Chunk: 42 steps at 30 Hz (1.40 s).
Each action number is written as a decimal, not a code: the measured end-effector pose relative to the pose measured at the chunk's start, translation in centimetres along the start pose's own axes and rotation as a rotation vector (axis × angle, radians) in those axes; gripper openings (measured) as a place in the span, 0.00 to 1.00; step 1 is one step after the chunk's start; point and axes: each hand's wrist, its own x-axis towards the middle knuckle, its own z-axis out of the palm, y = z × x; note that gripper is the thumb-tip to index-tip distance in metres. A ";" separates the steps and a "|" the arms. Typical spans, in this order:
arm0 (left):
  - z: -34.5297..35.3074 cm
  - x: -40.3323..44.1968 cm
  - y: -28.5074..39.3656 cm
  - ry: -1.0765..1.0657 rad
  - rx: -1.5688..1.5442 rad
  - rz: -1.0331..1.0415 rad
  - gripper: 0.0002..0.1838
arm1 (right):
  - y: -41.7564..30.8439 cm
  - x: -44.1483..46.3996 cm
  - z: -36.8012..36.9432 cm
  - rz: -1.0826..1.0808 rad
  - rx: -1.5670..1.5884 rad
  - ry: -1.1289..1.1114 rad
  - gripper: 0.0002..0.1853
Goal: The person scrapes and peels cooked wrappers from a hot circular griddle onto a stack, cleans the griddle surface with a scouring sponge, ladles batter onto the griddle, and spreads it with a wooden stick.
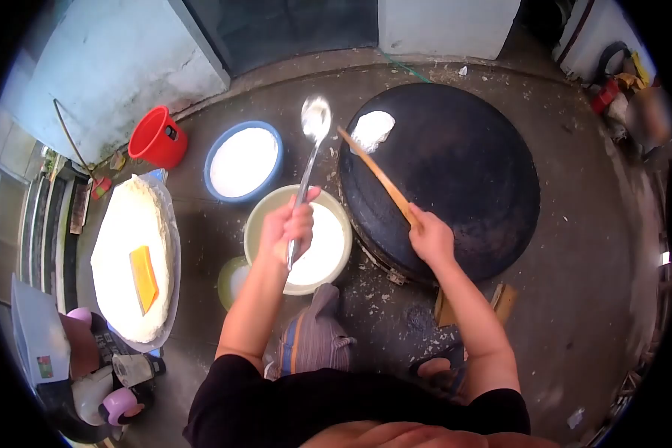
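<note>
My left hand (287, 224) is closed round the handle of a metal ladle (309, 164), whose bowl points up and away from me. Below that hand stands a pale green bowl (345, 250) of white batter (322, 250). My right hand (431, 237) grips a flat wooden spatula (384, 181), angled over the near left part of a large round black griddle (463, 164). Near the griddle's far left edge lies a white lump of batter (373, 130). The spatula's far end crosses beside this lump; I cannot tell whether they touch.
A blue basin (278, 164) of white stuff and a red bucket (157, 138) stand at the far left. Left of me lies a pale stack of thin sheets (119, 261) with an orange scraper (145, 280) on it. A small green bowl (225, 287) sits beside the batter bowl.
</note>
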 end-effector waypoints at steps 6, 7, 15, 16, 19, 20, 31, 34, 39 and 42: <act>-6.9 -6.5 0.2 0.321 -0.033 0.167 0.19 | 0.9 2.3 0.2 0.032 -0.245 0.114 0.22; -7.9 -7.6 0.0 0.385 -0.051 0.215 0.19 | 0.6 1.9 0.3 0.076 -0.011 0.144 0.21; -14.0 -11.4 -0.9 0.602 -0.221 0.311 0.18 | 2.4 4.0 0.3 0.114 -0.175 0.201 0.21; -14.6 -11.6 -0.8 0.529 -0.262 0.280 0.18 | 2.4 3.4 1.3 0.050 -0.063 0.227 0.21; -15.0 -11.2 -0.6 0.464 -0.291 0.258 0.18 | -0.1 1.8 0.7 -0.007 -0.179 0.100 0.19; -15.0 -11.2 -0.6 0.494 -0.282 0.272 0.18 | 0.9 2.9 0.4 0.022 -0.318 0.143 0.19; -15.0 -10.8 -0.6 0.549 -0.264 0.261 0.18 | 2.3 7.3 0.3 0.090 -0.478 0.187 0.20; -15.1 -11.2 -0.2 0.542 -0.242 0.248 0.18 | 3.0 7.6 0.3 0.256 -0.177 0.192 0.19; -16.2 -11.0 0.0 0.528 -0.245 0.238 0.18 | 3.4 5.1 1.2 0.083 -0.379 0.213 0.20; -15.0 -11.0 -0.2 0.586 -0.238 0.235 0.18 | 5.4 7.6 -0.5 0.274 -0.386 0.221 0.20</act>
